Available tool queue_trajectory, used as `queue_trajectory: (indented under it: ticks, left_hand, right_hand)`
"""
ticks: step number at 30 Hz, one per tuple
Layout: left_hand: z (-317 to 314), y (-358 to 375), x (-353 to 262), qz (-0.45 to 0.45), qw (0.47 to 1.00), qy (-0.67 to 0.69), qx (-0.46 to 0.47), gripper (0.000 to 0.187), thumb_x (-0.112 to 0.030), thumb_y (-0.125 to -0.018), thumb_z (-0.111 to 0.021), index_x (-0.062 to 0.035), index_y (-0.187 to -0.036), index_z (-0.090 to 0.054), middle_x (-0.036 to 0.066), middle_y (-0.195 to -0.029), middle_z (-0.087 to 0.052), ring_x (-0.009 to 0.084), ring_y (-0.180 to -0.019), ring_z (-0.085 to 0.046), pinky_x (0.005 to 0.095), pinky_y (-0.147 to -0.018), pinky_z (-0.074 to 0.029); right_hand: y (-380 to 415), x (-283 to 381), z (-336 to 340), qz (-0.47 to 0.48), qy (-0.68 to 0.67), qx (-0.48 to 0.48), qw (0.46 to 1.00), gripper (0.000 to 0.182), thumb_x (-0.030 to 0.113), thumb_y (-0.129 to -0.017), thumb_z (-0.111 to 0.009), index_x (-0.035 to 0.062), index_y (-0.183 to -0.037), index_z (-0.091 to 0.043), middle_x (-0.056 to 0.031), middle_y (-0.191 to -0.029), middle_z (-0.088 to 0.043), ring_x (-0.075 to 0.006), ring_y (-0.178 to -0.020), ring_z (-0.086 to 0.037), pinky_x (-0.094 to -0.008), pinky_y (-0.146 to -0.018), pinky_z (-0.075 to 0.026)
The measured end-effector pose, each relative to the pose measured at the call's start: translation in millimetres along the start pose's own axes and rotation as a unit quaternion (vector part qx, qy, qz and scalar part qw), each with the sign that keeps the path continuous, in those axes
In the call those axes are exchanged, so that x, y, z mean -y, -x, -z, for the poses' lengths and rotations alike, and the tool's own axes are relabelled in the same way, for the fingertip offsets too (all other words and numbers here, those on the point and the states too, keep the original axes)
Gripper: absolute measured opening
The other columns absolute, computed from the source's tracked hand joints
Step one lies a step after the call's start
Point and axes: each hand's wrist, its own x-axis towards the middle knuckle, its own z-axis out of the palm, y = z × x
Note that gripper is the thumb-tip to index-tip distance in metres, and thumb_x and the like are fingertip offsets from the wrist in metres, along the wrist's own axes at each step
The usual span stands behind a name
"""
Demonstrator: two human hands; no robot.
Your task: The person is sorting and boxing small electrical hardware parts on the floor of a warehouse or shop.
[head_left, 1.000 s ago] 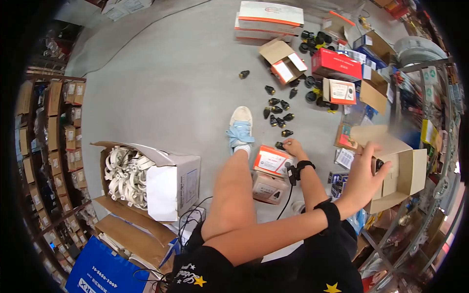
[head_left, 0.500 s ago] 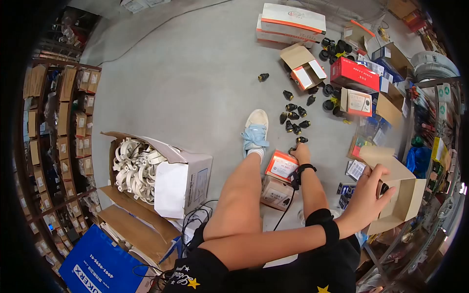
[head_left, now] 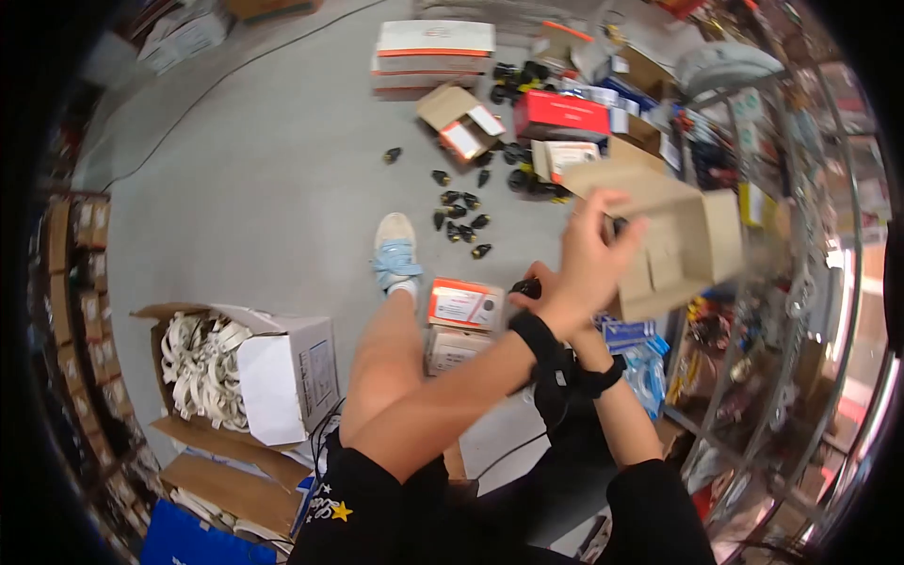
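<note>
Forearms (head_left: 461, 400) crossing beside the open box (head_left: 723, 235)

In the head view, the left hand (head_left: 593, 259) is reaching over the right and closing thumb and fingers around a dark part (head_left: 619, 226) at the box's near-left edge. The right hand (head_left: 548, 282) is pinching a black part (head_left: 524, 288) to the box's left; loose parts (head_left: 457, 211) are lying farther left. With wrists overlapping, keeping the left hand high and moving one hand at a time is seeming wise, as is gripping each part by its body.

The left wrist is covering some of the right hand, blur is softening both grips, and whether the left fingers are also bearing the box is staying unclear.
</note>
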Motion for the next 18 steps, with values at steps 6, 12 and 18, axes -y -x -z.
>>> queue_trajectory:
  ticks: [6,12,18]
  left_hand:
    - [18,-16,-11,0.04,0.997,0.018,0.058,0.025,-0.016,-0.083,-0.059,-0.0024,-0.102,-0.052,0.004,-0.091,-0.055,0.0095,-0.084,-0.049,0.0225,-0.074,-0.04]
    - [17,-8,-12,0.09,0.99,0.099,0.052,0.024,-0.019,-0.082,-0.06,-0.0044,-0.099,-0.054,-0.001,-0.078,-0.052,0.005,-0.068,-0.042,0.0195,-0.059,-0.035]
    - [4,-5,-3,0.132,0.984,0.051,0.107,0.022,-0.018,-0.085,-0.056,-0.005,-0.102,-0.053,0.002,-0.089,-0.053,0.0069,-0.08,-0.045,0.0211,-0.07,-0.038]
  right_hand:
    - [45,105,95,-0.025,-0.088,0.123,0.988,0.041,0.023,-0.059,-0.078,0.0014,-0.088,-0.059,-0.003,-0.077,-0.058,-0.0071,-0.064,-0.049,-0.0199,-0.057,-0.039]
    - [39,143,128,0.052,-0.209,-0.233,0.948,0.038,0.02,-0.062,-0.076,0.0005,-0.088,-0.056,-0.0018,-0.076,-0.055,-0.0083,-0.07,-0.053,-0.0201,-0.059,-0.041]
    - [20,126,114,-0.009,0.091,-0.18,0.979,0.035,0.007,-0.06,-0.073,0.002,-0.091,-0.055,-0.0087,-0.07,-0.055,-0.018,-0.059,-0.054,-0.0298,-0.054,-0.043]
